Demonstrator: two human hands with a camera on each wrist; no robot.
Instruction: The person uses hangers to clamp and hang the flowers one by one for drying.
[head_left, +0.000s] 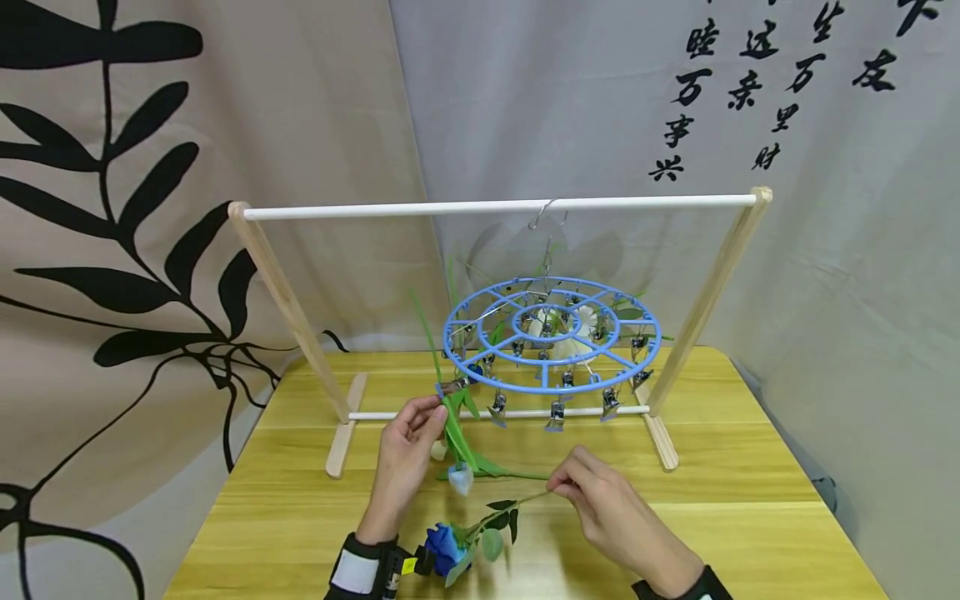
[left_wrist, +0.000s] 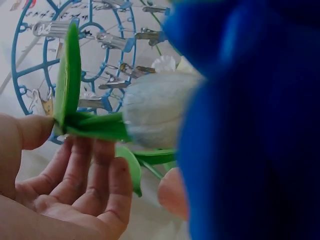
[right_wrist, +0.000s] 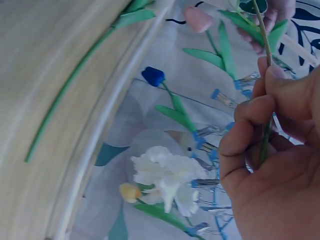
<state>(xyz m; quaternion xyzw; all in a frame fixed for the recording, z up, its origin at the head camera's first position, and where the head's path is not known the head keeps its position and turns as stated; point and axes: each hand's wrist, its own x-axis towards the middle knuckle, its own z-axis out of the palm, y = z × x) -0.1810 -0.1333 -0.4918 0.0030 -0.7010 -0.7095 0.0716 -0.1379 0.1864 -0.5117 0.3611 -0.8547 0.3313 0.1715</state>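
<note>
My left hand (head_left: 405, 458) pinches the green stem of a pale tulip (head_left: 461, 479) between thumb and fingertips. The tulip hangs bloom down, right beside a metal clip (head_left: 453, 385) on the rim of a round blue hanging rack (head_left: 551, 389). In the left wrist view the whitish bloom (left_wrist: 152, 110) and an upright leaf (left_wrist: 70, 75) stand by the thumb. My right hand (head_left: 603, 508) holds a blue rose (head_left: 444, 546) by the end of its stem (right_wrist: 265, 45); the bloom points left, near my left wrist, and fills the right of the left wrist view.
A white rod (head_left: 405, 208) on a wooden frame (head_left: 288, 308) carries the rack by a hook (head_left: 542, 215). Clips hold a pink tulip (right_wrist: 197, 19), a blue tulip (right_wrist: 152, 76), a yellow tulip (right_wrist: 130, 192) and white flowers (right_wrist: 167, 175). Another green stem (head_left: 517, 475) lies on the table (head_left: 750, 500).
</note>
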